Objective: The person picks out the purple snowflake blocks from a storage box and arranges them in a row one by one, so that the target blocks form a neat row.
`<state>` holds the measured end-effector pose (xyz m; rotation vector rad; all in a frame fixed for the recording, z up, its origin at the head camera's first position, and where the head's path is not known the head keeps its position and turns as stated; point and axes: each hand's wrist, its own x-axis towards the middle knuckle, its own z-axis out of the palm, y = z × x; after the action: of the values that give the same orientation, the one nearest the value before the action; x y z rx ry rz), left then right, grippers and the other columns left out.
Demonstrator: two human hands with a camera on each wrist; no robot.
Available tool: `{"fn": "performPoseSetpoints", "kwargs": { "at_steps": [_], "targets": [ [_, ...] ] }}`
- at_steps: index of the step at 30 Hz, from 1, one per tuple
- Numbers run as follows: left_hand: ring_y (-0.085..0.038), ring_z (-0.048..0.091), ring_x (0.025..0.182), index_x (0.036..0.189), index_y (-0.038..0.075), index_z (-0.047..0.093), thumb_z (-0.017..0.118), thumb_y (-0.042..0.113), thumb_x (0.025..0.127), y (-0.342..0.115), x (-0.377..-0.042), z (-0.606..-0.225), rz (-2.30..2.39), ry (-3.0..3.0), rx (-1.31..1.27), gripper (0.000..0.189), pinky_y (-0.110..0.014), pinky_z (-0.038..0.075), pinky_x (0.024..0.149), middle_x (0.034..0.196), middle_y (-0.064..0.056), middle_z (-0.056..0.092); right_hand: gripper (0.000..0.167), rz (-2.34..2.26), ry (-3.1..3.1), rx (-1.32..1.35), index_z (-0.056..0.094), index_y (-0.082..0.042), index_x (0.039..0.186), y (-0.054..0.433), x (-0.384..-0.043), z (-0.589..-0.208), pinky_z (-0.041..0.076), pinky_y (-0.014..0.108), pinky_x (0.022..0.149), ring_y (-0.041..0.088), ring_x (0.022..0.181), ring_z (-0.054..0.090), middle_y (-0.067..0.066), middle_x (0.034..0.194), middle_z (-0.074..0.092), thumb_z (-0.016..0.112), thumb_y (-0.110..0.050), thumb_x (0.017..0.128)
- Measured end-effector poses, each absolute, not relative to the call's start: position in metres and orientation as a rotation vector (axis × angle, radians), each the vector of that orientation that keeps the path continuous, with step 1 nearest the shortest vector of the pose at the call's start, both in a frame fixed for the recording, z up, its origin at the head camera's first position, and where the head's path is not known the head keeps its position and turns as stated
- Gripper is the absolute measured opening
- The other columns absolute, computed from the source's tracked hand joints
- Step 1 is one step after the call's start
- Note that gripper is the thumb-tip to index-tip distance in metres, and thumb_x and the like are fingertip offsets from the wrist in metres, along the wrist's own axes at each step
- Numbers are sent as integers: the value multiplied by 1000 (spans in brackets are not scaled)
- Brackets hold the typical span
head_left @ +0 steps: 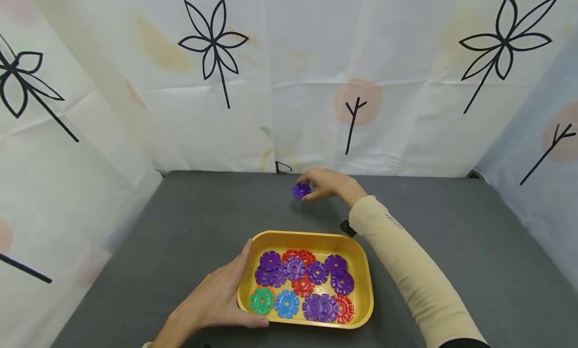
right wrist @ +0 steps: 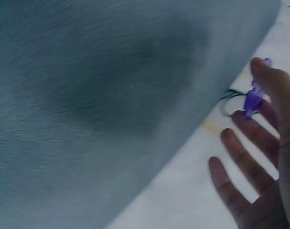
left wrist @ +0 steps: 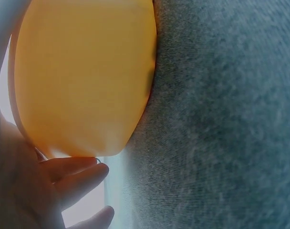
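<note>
My right hand (head_left: 326, 181) pinches a purple notched flower disc (head_left: 301, 190) between thumb and fingers, over the far part of the table. In the right wrist view the disc (right wrist: 253, 99) is edge-on, its other fingers spread apart. My left hand (head_left: 219, 293) holds the left side of a yellow tray (head_left: 364, 278), thumb along the near edge and fingers along the left end. Inside the tray lie several purple discs (head_left: 317, 272), red discs (head_left: 302, 286), a green disc (head_left: 262, 301) and a blue disc (head_left: 286, 304). An orange edge shows behind the green one.
A dark grey cloth (head_left: 203, 212) covers the table. White curtains (head_left: 307, 47) printed with black flowers and twigs hang behind it and at both sides. The right sleeve (head_left: 406, 263) passes just right of the tray, with a black object (head_left: 347, 228) beneath the cuff.
</note>
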<state>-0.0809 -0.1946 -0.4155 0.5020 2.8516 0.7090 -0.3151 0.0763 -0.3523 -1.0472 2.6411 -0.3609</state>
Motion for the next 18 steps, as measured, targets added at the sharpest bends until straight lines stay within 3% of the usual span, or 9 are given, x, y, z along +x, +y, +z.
{"fn": "performPoseSetpoints", "kwargs": {
  "at_steps": [8, 18],
  "targets": [
    [-23, 60, 128, 166, 22, -2, 75, 86, 61, -200, -79, -416, 667, 2882, 568, 145, -50, 55, 96, 157, -8, 48, 54, -377, 2589, -1117, 63, -2, 138, 86, -322, -385, 54, 41, 100, 27, 112, 65, 15, 126, 70, 76, -28, 93],
    [-24, 59, 131, 166, 21, -2, 77, 83, 62, -200, -79, -416, 698, 2858, 541, 145, -51, 55, 97, 161, -8, 43, 54, -318, 2527, -1138, 62, -5, 140, 86, -317, -394, 52, 42, 104, 27, 117, 63, 15, 131, 66, 75, -30, 94]
  ]
}}
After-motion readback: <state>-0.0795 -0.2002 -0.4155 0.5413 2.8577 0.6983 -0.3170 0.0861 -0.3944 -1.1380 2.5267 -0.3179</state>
